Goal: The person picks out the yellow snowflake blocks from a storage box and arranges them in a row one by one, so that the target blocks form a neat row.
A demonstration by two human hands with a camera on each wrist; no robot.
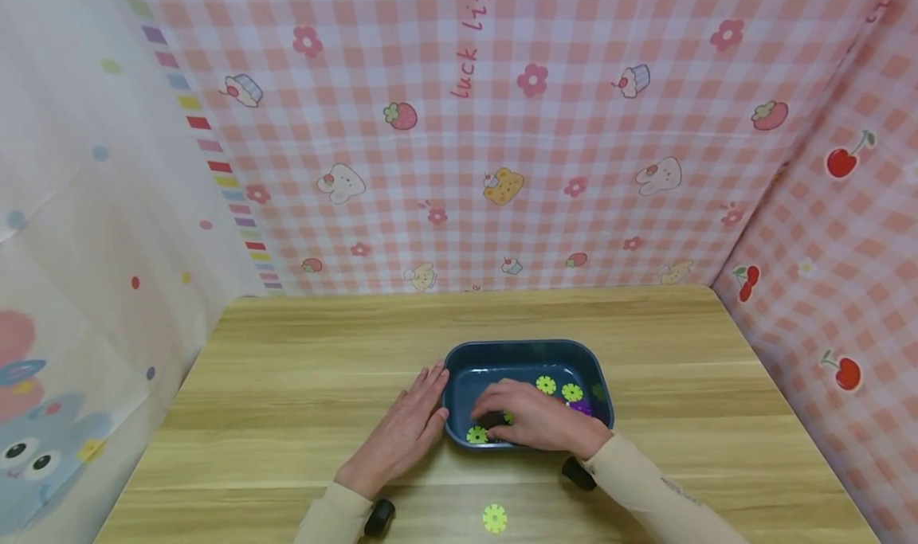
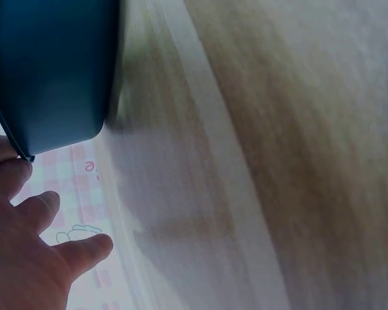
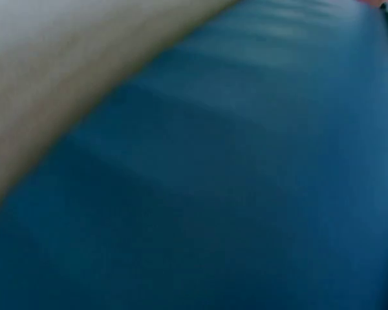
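In the head view, a dark blue rectangular basin (image 1: 459, 353) stands on the table with yellow-green snowflake discs (image 1: 476, 435) and a purple disc (image 1: 579, 407) inside. My left hand (image 1: 402, 432) lies against the basin's left side, fingers extended, tips at the rim. The left wrist view shows the same hand (image 2: 32, 245) with spread fingers beside the basin wall (image 2: 52, 77). My right hand (image 1: 531, 416) reaches down into the basin, its fingers loosely curved and the thumb apart from them. Part of a yellow-green disc shows under that palm; the rest is hidden.
A single yellow-green snowflake disc (image 1: 494, 518) lies on the wooden table (image 1: 344, 345) in front of the basin. Behind the table hangs a pink checked cloth (image 1: 459, 225), with more cloth at both sides. The right wrist view is filled mostly by blurred basin wall (image 3: 246, 161).
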